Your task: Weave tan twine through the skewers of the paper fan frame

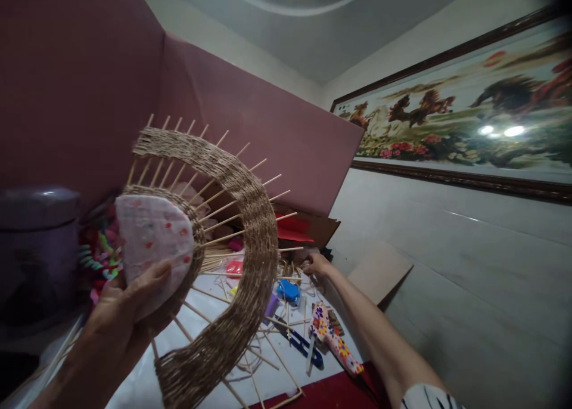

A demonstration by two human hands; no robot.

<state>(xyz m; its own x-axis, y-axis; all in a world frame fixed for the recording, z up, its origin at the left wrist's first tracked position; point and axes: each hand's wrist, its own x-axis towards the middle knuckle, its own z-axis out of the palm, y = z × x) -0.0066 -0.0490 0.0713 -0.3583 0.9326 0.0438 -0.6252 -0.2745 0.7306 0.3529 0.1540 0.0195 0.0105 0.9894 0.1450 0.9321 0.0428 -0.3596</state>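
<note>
My left hand [127, 307] grips a half-woven basket [241, 218] by its flowered fabric base [152, 236], tilted so the wooden spokes fan outward past a band of twisted rope weave. My right hand [315, 265] is stretched far out to the back of the white work surface [201, 325], resting among loose wooden sticks [286, 275]; its fingers are hidden, so I cannot make out whether it holds anything. A flower-patterned glue gun [333, 337] and blue-handled scissors [304, 343] lie near my right forearm.
A purple lidded pot [38, 248] stands at the left beside colourful plastic bits [96, 251]. A pink board [250, 117] walls the back. Red paper [292, 227] and a cardboard sheet [379, 269] lie beyond. A framed horse painting [460, 129] hangs at right.
</note>
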